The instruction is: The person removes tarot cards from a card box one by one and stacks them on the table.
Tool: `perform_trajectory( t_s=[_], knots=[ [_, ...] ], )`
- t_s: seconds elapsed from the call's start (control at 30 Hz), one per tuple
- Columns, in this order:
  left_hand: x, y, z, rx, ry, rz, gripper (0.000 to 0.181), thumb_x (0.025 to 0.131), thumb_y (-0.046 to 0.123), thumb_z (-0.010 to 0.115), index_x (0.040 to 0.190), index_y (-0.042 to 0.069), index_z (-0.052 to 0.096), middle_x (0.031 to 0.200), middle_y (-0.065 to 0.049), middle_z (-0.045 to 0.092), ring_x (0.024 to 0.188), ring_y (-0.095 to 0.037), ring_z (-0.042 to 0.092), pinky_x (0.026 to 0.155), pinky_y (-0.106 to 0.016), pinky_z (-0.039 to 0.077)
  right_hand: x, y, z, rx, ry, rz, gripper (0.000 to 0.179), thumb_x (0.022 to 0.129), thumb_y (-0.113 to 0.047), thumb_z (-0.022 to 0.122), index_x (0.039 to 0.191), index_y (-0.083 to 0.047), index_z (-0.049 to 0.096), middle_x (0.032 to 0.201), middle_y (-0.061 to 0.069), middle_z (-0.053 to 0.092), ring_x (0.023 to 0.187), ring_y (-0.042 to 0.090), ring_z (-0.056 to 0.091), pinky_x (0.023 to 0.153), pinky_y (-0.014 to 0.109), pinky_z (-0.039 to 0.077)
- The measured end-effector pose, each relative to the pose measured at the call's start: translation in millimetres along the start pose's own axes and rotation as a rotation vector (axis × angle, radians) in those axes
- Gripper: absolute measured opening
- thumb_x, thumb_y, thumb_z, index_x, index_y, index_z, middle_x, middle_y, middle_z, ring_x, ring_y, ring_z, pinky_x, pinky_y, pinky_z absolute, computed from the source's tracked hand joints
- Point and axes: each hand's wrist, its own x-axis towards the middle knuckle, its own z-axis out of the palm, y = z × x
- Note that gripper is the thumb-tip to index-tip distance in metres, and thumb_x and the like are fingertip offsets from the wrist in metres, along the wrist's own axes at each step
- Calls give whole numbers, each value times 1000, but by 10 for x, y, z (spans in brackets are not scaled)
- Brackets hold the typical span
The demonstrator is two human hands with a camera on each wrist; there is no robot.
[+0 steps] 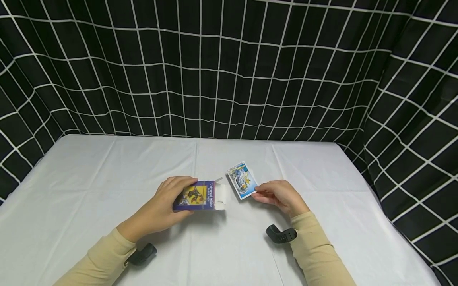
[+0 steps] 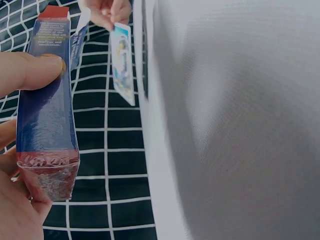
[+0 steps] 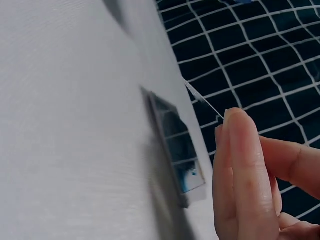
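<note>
My left hand (image 1: 166, 206) grips a blue-and-yellow tarot card box (image 1: 195, 195), thumb on one side and fingers across the other. Its white end flap (image 1: 220, 194) hangs open toward the right. In the left wrist view the box's narrow blue side (image 2: 47, 110) faces the camera. To the right, my right hand (image 1: 280, 195) pinches a tarot card (image 1: 241, 180) by its lower right corner, picture side up and tilted. The right wrist view shows that card edge-on as a thin line (image 3: 202, 97). Under it, a glossy, mirror-like rectangle (image 3: 176, 142) lies on the table.
A white cloth (image 1: 229, 246) covers the table. Black fabric with a white grid (image 1: 214, 71) hangs behind it and at both sides. Black wrist-worn devices (image 1: 142, 254) sit below each forearm, close to the cloth.
</note>
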Motion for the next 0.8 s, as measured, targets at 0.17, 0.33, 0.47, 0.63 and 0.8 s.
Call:
perform_trajectory(
  t_s=[0.17, 0.33, 0.47, 0.63, 0.8],
  knots=[
    [5, 1, 7, 3, 2, 1, 72, 78, 13, 81, 142, 5, 48, 141, -10, 54, 130, -29, 47, 112, -53, 34, 39, 52, 15, -1, 18, 2, 4, 92, 7, 57, 93, 5, 61, 71, 6, 72, 70, 11, 73, 72, 21, 60],
    [4, 3, 10, 10, 3, 7, 72, 78, 13, 82, 141, 6, 48, 140, -10, 55, 129, -28, 47, 110, -52, 35, 50, 79, 33, 44, 45, -6, 4, 91, 7, 56, 94, 6, 58, 72, 7, 70, 70, 12, 73, 72, 21, 60],
    [0, 3, 11, 15, 0, 10, 72, 78, 14, 82, 141, 6, 48, 140, -10, 55, 128, -28, 48, 110, -52, 35, 57, 91, 42, 62, 51, -5, 6, 89, 9, 54, 91, 5, 58, 74, 7, 69, 70, 13, 73, 73, 21, 60],
    [1, 5, 16, 16, -2, 8, 72, 78, 14, 82, 141, 5, 48, 140, -10, 55, 128, -28, 48, 110, -53, 36, 77, 116, 56, -8, 79, 18, 5, 89, 6, 56, 93, 7, 59, 72, 7, 70, 67, 11, 72, 69, 21, 60],
    [2, 4, 20, 15, -3, 7, 73, 78, 14, 82, 142, 6, 48, 141, -10, 54, 129, -29, 47, 110, -53, 35, 70, 137, 85, -183, 132, 42, 8, 90, 0, 60, 93, 7, 60, 62, 3, 69, 56, 8, 69, 59, 21, 59]
  ],
)
